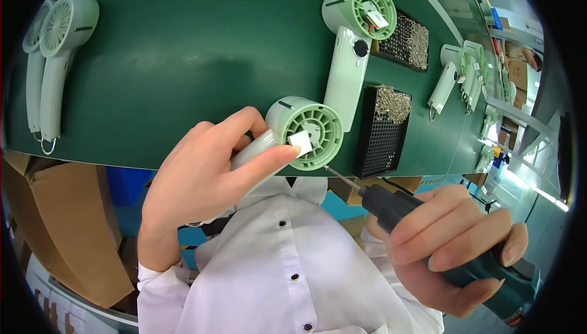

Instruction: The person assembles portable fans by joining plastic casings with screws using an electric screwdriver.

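My left hand (214, 160) is wrapped round the handle of a pale green handheld fan (331, 135), its thumb at a small white block (300, 143) in the open fan head. My right hand (452, 242) grips a dark electric screwdriver (391, 207), and its bit (342, 178) points at the lower rim of that fan head. Whether the tip touches the rim, I cannot tell. Just beyond lies another pale green fan (347, 68), its open head showing a white block and red wire.
Two black perforated trays (374, 144) (391, 53) of small screws stand right of the fans. Finished-looking fans (58, 59) lie at the far left; more fans (443, 89) lie at the right. Below the green table's edge (79, 161) stands a cardboard box (73, 230).
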A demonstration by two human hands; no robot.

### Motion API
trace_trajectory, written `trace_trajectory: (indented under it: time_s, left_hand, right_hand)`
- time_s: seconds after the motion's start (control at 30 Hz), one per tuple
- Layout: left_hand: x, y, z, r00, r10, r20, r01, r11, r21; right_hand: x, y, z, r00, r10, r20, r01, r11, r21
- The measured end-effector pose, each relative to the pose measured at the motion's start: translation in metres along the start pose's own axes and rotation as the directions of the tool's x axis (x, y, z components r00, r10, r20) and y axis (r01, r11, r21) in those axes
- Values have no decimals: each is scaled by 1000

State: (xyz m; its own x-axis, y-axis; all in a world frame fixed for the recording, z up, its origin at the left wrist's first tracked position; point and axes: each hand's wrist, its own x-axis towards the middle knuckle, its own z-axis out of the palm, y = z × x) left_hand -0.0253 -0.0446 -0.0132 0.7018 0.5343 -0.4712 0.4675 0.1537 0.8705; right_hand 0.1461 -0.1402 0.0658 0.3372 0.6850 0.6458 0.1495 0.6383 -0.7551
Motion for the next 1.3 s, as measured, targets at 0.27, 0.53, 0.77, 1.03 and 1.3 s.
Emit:
trace_trajectory:
  time_s: [0.27,0.53,0.77,1.03,1.3]
  left_hand:
    - [2,9,-5,999,7,44,-8,1000,28]
    - [2,-1,-2,998,57,12,-57,998,38]
    - [0,6,-9,998,25,51,-30,995,99]
    - [1,6,-2,997,75,18,-76,993,88]
    - [-3,9,6,1000,8,26,-8,1000,6]
  right_hand:
    - [3,3,7,995,65,72,-64,998,-16]
    - [-12,14,11,936,265,231,-203,944,-261]
    - [-9,19,12,934,175,311,-79,951,-298]
    - [-11,25,18,963,88,256,-46,985,-164]
    - [-14,-22,-37,996,-59,-71,53,995,-87]
